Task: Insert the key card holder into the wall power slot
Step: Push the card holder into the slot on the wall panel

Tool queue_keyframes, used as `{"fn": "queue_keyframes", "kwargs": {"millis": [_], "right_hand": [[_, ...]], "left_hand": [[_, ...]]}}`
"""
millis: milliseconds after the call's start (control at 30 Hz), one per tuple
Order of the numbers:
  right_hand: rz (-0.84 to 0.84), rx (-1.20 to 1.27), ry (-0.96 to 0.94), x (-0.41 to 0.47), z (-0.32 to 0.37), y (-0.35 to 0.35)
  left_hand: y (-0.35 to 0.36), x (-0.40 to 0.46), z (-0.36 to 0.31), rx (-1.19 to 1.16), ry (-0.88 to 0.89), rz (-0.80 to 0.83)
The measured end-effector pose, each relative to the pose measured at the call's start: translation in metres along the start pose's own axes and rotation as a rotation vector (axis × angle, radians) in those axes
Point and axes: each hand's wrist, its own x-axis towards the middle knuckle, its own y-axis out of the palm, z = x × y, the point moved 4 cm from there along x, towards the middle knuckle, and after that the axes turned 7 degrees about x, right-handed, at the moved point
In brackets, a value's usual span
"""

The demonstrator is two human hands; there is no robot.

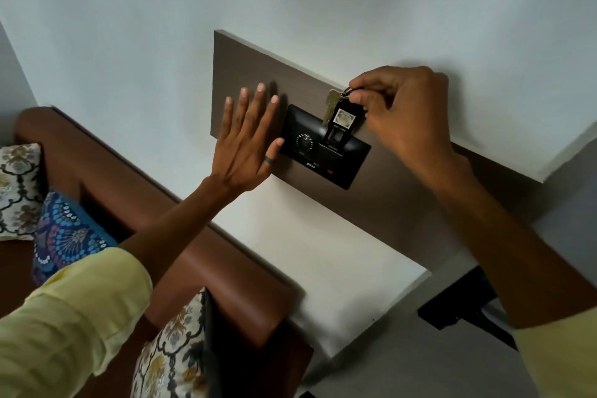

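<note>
A black key card holder (pixel 343 121) with a pale square label stands with its lower end in the slot of the black wall power panel (pixel 352 161). A brass key (pixel 331 107) hangs beside it from the ring. My right hand (pixel 403 116) pinches the holder's top by the ring. My left hand (pixel 248 142) is flat and open, fingers spread, against the brown wooden board (pixel 245 71) just left of the panel, thumb touching the panel's edge. A round dial (pixel 304 141) sits on the panel's left half.
A brown leather sofa back (pixel 181 203) runs below the left arm, with patterned cushions (pixel 19 191) and a blue cushion (pixel 64 236). A dark object (pixel 452 310) sits at lower right near the wall corner.
</note>
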Motion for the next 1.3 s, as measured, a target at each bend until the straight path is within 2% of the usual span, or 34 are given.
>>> {"fn": "queue_keyframes", "kwargs": {"millis": [433,533,767,967,1167,1300], "right_hand": [[-0.008,-0.036,0.096,0.013,-0.005,0.027],[-0.009,-0.118,0.063,0.017,-0.002,0.032],[0.041,-0.132,0.063,0.01,-0.012,0.037],[0.033,-0.235,-0.036,-0.01,-0.01,0.045],[-0.025,-0.15,-0.037,-0.004,-0.012,0.042],[-0.044,-0.184,-0.072,-0.014,-0.01,0.052]], "left_hand": [[0.03,0.021,0.021,-0.045,0.077,-0.003],[0.032,0.022,0.025,-0.048,0.064,-0.004],[0.035,0.011,0.02,-0.061,0.042,0.02],[0.033,0.013,0.015,-0.063,0.048,0.013],[0.029,0.018,0.016,-0.061,0.044,0.012],[0.028,0.011,0.022,-0.043,0.033,0.03]]}}
